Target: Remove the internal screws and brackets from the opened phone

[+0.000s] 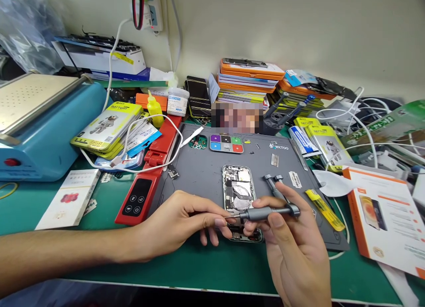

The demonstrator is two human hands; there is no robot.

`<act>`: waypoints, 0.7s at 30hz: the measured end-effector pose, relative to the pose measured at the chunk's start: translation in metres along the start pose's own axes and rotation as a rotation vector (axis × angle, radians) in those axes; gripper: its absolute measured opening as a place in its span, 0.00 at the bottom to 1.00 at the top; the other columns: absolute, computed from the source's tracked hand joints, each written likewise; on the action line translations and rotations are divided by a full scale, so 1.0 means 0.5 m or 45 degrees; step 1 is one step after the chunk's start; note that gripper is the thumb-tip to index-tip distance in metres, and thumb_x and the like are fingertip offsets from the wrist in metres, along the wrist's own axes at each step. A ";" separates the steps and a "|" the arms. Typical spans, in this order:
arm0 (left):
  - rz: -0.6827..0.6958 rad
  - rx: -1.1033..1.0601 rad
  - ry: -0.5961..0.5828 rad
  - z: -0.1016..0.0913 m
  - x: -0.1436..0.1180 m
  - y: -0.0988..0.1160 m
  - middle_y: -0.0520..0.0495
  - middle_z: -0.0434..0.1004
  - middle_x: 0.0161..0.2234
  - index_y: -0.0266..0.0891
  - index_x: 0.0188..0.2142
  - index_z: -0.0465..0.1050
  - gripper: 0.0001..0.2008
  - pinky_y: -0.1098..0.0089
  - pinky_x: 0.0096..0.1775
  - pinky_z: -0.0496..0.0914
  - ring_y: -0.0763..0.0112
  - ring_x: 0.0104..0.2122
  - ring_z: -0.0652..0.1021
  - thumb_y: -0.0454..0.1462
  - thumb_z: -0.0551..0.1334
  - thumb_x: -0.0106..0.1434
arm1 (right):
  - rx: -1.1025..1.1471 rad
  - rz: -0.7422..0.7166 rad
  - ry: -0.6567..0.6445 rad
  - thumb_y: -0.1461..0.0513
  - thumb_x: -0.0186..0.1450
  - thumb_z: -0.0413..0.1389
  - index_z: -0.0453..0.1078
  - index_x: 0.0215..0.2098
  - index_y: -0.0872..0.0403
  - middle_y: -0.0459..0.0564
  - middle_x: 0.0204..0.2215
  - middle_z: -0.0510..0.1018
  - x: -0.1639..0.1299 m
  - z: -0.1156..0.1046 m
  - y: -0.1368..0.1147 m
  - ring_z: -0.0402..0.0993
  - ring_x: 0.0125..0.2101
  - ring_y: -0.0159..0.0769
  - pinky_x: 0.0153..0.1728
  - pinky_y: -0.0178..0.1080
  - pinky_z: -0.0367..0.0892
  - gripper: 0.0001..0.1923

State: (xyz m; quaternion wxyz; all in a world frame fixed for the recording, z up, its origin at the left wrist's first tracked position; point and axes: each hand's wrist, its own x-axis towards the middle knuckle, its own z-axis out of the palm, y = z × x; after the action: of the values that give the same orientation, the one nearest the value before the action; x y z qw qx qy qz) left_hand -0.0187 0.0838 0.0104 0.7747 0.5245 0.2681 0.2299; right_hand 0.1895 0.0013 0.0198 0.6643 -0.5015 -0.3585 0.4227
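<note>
Pale wall (pixel 299 37) behind, green table (pixel 99 260) below, crowded along the back. Blue machine (pixel 59 139) at far left, dark work mat (pixel 199 183) in the middle, red folding unit (pixel 136 196) lying over the mat's left edge. Both hands are in front over the near part of the mat. Right hand (pixel 295 245) wraps its fingers and thumb round the grey screwdriver (pixel 260 213); left hand (pixel 182 218) pinches at its tip end with thumb and forefinger. Can't tell if something tiny is in that pinch too. Phone body (pixel 238 187) lies on the mat, internals up, long axis running away from the person; the left fingers and screwdriver hide part of its lower half. Screwdriver sits in front of that lower half in view, long axis sideways and near level, tip left, wide cap right. Should handle light and stiff; the barrel looks textured, so low slip risk, best held there with a finger at the cap. Thin shaft is probably the delicate bit. Phone likely fragile: edges only, off the exposed boards.
</note>
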 end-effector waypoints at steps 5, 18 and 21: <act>-0.013 -0.001 -0.006 -0.003 -0.001 -0.002 0.42 0.91 0.41 0.37 0.47 0.89 0.12 0.77 0.36 0.79 0.75 0.31 0.84 0.43 0.69 0.76 | 0.021 0.018 -0.005 0.58 0.75 0.64 0.76 0.61 0.41 0.47 0.41 0.86 0.000 0.002 -0.003 0.86 0.28 0.33 0.32 0.35 0.85 0.16; -0.036 -0.049 0.051 0.002 -0.002 0.008 0.43 0.91 0.40 0.35 0.46 0.88 0.10 0.80 0.34 0.78 0.78 0.29 0.83 0.41 0.71 0.75 | -0.016 -0.019 0.002 0.58 0.76 0.63 0.76 0.61 0.39 0.46 0.43 0.86 0.001 -0.004 0.003 0.87 0.29 0.31 0.33 0.32 0.84 0.16; -0.045 -0.061 0.081 0.004 -0.001 0.011 0.44 0.91 0.39 0.35 0.44 0.88 0.10 0.80 0.34 0.78 0.78 0.29 0.82 0.41 0.72 0.74 | -0.041 -0.038 0.009 0.58 0.76 0.63 0.76 0.61 0.39 0.46 0.42 0.86 -0.004 -0.005 0.002 0.87 0.29 0.31 0.33 0.32 0.84 0.16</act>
State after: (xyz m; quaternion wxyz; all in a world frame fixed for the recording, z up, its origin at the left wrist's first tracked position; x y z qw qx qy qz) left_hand -0.0181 0.0843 0.0164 0.7819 0.4936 0.2962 0.2392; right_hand 0.1907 -0.0011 0.0182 0.6637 -0.5083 -0.3701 0.4052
